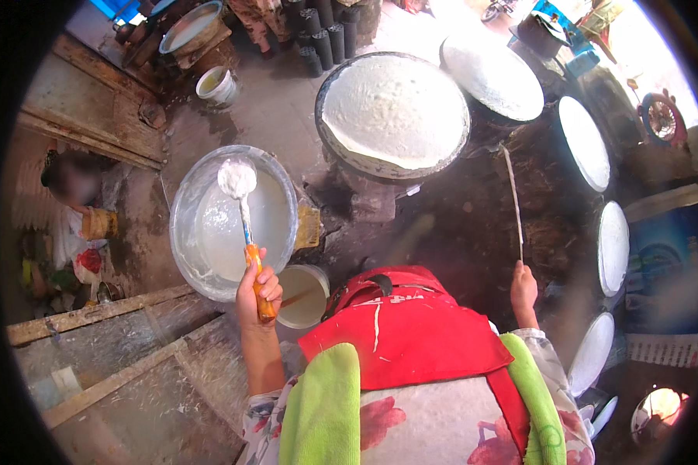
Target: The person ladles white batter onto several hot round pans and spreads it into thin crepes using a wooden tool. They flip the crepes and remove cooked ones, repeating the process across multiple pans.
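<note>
My left hand grips the orange handle of a ladle. The ladle's bowl is coated in white batter and appears over a wide metal basin of thin white liquid. In my right hand is a long, thin stick, angled up and away from me. Before me, a round black-rimmed griddle bears a pale, bubbled sheet of batter. Along its near side the sheet's edge stands slightly in from the rim. Neither hand touches the griddle.
Several round white discs, one a large disc, curve along my right. A bucket of cloudy liquid stands beside the basin. Black honeycomb coal briquettes are stacked behind the griddle. At far left is another person; wooden boards lie nearer.
</note>
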